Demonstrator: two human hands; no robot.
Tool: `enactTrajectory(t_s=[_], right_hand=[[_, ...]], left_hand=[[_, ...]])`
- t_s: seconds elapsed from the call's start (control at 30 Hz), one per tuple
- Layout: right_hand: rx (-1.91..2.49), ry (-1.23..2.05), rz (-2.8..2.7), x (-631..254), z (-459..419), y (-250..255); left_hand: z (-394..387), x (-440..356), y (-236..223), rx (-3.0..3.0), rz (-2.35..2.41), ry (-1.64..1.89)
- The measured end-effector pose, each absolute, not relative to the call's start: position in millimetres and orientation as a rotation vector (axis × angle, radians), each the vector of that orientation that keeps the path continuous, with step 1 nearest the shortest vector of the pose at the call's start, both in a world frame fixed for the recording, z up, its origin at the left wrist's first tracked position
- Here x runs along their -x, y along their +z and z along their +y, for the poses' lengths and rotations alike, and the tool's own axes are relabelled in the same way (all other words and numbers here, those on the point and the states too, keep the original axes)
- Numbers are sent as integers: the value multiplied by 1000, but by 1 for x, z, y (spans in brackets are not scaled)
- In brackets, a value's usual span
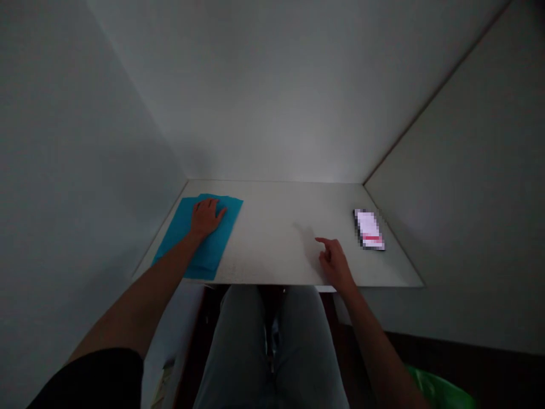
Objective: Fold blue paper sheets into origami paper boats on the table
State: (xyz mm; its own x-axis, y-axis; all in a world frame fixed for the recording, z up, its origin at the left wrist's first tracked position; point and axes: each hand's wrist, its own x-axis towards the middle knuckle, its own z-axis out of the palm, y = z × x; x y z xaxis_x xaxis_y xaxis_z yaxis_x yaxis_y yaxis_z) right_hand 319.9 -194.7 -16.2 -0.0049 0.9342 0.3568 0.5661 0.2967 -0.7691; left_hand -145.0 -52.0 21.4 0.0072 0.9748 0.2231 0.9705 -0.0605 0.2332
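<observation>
"One black sleeve (93, 380) sits closest to us, at the lower left, and a bare left forearm (145, 301) runs up from it to the left hand (205, 217)."

"How does that hand lie?"

"Palm down on the blue sheets (210, 250), fingers close together, its thumb held out to the right."

"How many sheets?"

"More than one, since their edges are out of line, but I can't count them exactly. They overlap at the left end of one white table (268, 233), reaching its near edge."

"And in the middle?"

"Two legs in jeans (238, 346), side by side, at the table's near edge."

"Then the right hand (334, 261)?"

"Over the table, right of centre: one index finger extends leftward, the others curl in. I can't tell whether the thumb presses against them, or whether the hand touches the tabletop."

"Farther right?"

"One phone (369, 230), lying near the table's right edge, its screen bright and blurred into blocks. Last, one shiny green thing (440, 389) beside the right forearm (374, 341), too little of it showing to name."
</observation>
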Motion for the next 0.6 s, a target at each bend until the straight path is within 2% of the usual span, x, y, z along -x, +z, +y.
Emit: enactTrajectory(t_s=[0.17,0.37,0.6], right_hand=[[1399,623,-1731,-334,-183,-21],[1388,525,-1581,-336,-172,-34],[1391,495,-1564,-340,-168,-42]], left_hand=[[-83,123,31,-2239,2166,499],[-117,115,33,-2138,2156,225],[-119,97,51,-2106,2160,-26]])
